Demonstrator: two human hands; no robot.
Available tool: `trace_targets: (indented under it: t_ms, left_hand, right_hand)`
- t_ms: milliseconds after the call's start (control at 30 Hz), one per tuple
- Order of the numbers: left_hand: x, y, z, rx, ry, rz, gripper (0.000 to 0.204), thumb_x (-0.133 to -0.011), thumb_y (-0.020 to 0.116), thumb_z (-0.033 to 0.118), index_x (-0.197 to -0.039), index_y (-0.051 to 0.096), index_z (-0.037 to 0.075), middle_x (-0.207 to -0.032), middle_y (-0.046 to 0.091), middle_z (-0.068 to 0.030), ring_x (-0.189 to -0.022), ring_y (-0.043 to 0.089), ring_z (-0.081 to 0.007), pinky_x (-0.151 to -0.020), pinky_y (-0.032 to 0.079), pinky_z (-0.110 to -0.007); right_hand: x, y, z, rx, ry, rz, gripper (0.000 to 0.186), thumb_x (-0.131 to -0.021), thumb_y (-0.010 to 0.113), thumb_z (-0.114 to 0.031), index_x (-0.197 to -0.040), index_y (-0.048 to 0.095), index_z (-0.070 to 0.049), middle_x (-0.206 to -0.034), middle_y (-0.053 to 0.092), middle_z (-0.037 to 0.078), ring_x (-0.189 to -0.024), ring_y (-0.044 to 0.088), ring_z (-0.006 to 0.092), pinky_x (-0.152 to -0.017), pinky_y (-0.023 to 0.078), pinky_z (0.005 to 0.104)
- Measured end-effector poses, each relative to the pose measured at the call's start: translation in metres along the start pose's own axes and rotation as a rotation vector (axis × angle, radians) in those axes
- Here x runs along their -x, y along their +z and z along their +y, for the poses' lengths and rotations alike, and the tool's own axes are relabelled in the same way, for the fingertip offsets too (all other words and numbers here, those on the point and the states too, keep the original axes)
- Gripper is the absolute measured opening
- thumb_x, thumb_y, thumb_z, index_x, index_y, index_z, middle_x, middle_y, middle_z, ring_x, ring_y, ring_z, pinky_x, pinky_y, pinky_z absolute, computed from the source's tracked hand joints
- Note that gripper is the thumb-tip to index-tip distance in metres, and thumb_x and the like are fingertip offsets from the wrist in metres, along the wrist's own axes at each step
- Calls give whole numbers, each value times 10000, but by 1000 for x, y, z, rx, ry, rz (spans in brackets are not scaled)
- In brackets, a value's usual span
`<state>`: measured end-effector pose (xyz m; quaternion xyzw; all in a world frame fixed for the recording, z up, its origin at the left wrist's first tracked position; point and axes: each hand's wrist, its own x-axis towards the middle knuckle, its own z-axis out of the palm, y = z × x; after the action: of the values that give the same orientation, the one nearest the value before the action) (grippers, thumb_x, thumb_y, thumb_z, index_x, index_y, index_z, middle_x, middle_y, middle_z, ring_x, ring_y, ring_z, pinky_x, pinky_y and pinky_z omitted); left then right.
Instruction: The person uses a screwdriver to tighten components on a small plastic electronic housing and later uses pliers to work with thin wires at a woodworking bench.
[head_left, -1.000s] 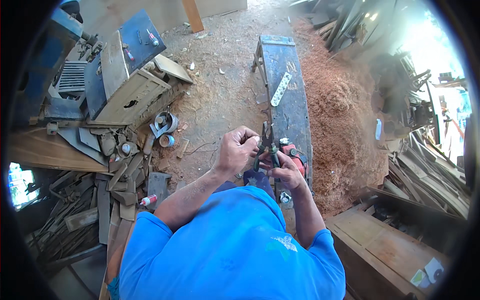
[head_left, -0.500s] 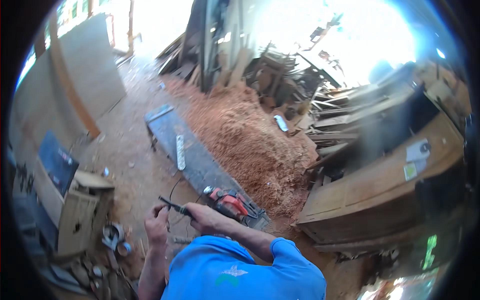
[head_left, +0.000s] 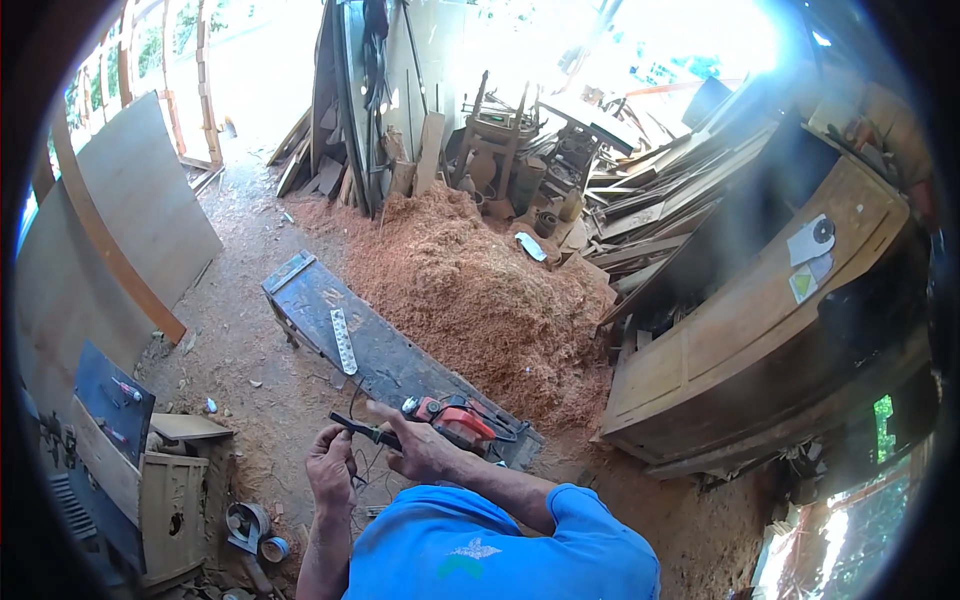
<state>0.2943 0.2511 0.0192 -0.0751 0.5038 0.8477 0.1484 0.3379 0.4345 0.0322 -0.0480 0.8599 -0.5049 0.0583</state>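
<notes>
My right hand (head_left: 425,452) is wrapped round the handle end of a dark, slim chisel (head_left: 362,428), its index finger stretched out along the tool. The chisel's flat end points left, toward my left hand (head_left: 332,468). That hand is closed, its fingertips pinched at the blade end; the fingers partly hide the contact. Just beyond my right hand, a red and black power tool (head_left: 462,424) lies on the near end of a long low bench (head_left: 400,370). A pale strip with holes (head_left: 343,341) rests farther along the bench top.
A big heap of reddish wood shavings (head_left: 470,280) lies against the bench's right side. Wooden furniture (head_left: 740,330) stands at right, with stacked boards (head_left: 650,215) behind it. At left are a leaning panel (head_left: 150,190), a wooden box (head_left: 172,510) and tape-like rolls (head_left: 248,525).
The view has shifted, so the bench and shavings sit slightly farther left. Both hands still hold the chisel; my right index finger now extends along it.
</notes>
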Motion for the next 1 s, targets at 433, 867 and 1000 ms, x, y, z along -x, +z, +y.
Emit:
trace_targets:
  t_ms: [433,867,1000]
  left_hand:
    - [-11,-23,-7,-291,-51,-80,71,-917,635,48,-959,683,17,-646,574,-1,-474,466,-65,-416,351,-254]
    - [-24,-113,-16,-1033,58,-125,283,-930,479,-13,-1150,658,-14,-955,585,-69,-754,549,-116,-667,473,-280]
    - [-3,-87,-8,-756,-189,106,291,-948,491,-8,-1191,651,-21,-916,527,-8,-712,491,-76,-624,431,-228]
  right_hand:
    - [-6,4,45,57,36,-138,300,-855,722,-247,-1005,560,-44,-852,637,156,-802,644,346,-699,479,458]
    - [-132,-44,300,478,644,-8,657,-766,708,-283,-1287,397,-28,-1135,626,298,-1040,640,441,-900,520,497]
    - [-173,-16,361,655,652,-59,601,-817,667,-293,-1291,394,-45,-1121,625,300,-1055,619,479,-904,499,543]
